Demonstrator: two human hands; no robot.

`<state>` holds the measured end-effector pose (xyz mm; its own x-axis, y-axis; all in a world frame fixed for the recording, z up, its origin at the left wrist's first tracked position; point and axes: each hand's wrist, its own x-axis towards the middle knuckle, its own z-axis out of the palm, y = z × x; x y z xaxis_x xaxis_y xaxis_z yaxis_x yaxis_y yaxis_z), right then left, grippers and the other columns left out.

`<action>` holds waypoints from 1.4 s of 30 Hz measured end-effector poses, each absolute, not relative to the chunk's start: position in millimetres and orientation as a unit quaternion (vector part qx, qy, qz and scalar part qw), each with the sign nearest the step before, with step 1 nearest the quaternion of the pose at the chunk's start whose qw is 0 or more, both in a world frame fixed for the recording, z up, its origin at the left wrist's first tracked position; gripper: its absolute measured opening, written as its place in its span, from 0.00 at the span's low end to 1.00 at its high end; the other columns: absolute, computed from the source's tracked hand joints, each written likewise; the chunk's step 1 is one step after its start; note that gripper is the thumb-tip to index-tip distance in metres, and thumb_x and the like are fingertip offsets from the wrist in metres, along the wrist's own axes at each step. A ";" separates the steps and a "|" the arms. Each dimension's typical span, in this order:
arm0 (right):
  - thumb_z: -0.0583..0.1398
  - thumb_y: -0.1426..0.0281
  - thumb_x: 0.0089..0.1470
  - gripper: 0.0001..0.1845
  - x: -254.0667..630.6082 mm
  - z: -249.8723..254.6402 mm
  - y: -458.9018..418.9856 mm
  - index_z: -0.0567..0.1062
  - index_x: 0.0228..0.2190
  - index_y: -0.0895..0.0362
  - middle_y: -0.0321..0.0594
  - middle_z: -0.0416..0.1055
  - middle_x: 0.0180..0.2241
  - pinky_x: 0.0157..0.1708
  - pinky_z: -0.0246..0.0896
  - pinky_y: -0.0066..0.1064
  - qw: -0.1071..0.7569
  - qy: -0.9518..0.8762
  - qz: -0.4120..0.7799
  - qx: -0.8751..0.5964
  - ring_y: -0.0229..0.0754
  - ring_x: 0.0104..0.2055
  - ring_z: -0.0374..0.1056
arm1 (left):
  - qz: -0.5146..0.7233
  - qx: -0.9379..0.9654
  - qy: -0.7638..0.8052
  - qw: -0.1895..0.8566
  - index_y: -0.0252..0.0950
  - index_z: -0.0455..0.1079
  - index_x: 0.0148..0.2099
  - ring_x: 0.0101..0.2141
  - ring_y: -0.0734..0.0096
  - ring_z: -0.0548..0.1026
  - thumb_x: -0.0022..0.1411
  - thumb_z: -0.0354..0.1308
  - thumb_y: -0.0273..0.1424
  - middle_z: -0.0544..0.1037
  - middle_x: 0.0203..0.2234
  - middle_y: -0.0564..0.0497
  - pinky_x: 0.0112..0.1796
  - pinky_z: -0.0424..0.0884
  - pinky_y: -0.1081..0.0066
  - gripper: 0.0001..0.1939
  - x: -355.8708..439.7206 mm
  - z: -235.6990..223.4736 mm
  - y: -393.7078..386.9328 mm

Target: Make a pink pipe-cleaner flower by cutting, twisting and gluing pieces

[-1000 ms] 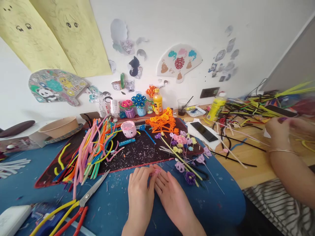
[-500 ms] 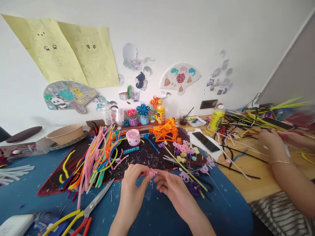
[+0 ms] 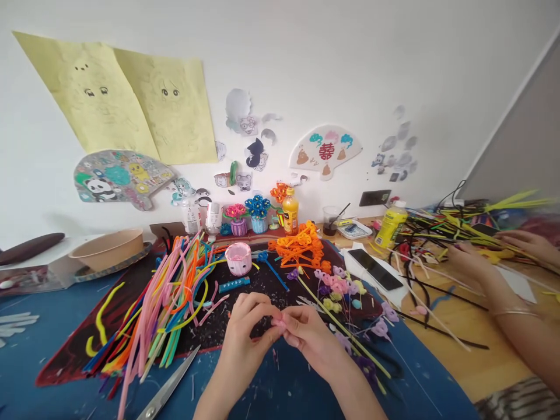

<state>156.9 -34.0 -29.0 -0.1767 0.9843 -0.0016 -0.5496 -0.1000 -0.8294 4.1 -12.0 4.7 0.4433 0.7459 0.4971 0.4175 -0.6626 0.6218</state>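
Note:
My left hand (image 3: 245, 341) pinches a small pink pipe-cleaner flower (image 3: 278, 322) between thumb and forefinger. From the other side, my right hand (image 3: 311, 337) closes its thumb and fingers on the same piece, so the fingertips hide most of it. Just right of my hands lies a bunch of pipe-cleaner flowers (image 3: 339, 284) in pink, purple and yellow on long stems. A heap of loose coloured pipe cleaners (image 3: 151, 303) is spread to the left. Scissors (image 3: 172, 382) with long blades lie at the lower left, their handles out of view.
Behind my hands stand a pink pot (image 3: 238, 260) and a teal stick (image 3: 234, 284). Orange pipe-cleaner work (image 3: 300, 245), an orange drink bottle (image 3: 290, 214) and a phone (image 3: 374, 269) are farther back. At right, another person's hand (image 3: 470, 268) is among black and yellow strands.
My right hand has come in from beside the pink flower and now grips it together with my left. The view has shifted, moving the scissors lower. The other person's hands have moved among the strands.

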 end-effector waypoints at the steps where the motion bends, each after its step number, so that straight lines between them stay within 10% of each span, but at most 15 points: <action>1: 0.71 0.56 0.41 0.19 157.1 -29.0 -34.6 0.78 0.20 0.61 0.35 0.66 0.20 0.20 0.35 0.29 0.566 -0.348 0.684 -0.301 0.29 0.19 0.46 | 0.388 0.826 0.346 0.220 0.40 0.70 0.35 0.39 0.66 0.69 0.60 0.60 0.33 0.73 0.34 0.51 0.38 0.68 0.68 0.03 3.4 4.8 -11.8; 17: 0.71 0.59 0.44 0.16 156.7 -44.5 -38.6 0.79 0.22 0.61 0.36 0.68 0.20 0.19 0.39 0.27 0.575 -0.334 0.664 -0.341 0.29 0.19 0.50 | 0.426 0.814 0.347 0.187 0.40 0.72 0.47 0.36 0.68 0.74 0.58 0.63 0.33 0.75 0.36 0.49 0.34 0.73 0.71 0.13 6.5 -10.0 -17.3; 42: 0.69 0.57 0.45 0.20 161.3 -44.8 -42.3 0.79 0.24 0.63 0.37 0.70 0.20 0.24 0.53 0.25 0.513 -0.407 0.691 -0.304 0.31 0.21 0.62 | 0.423 0.861 0.272 0.068 0.38 0.73 0.28 0.33 0.69 0.68 0.63 0.57 0.30 0.76 0.30 0.50 0.34 0.67 0.68 0.10 0.9 -10.9 -13.9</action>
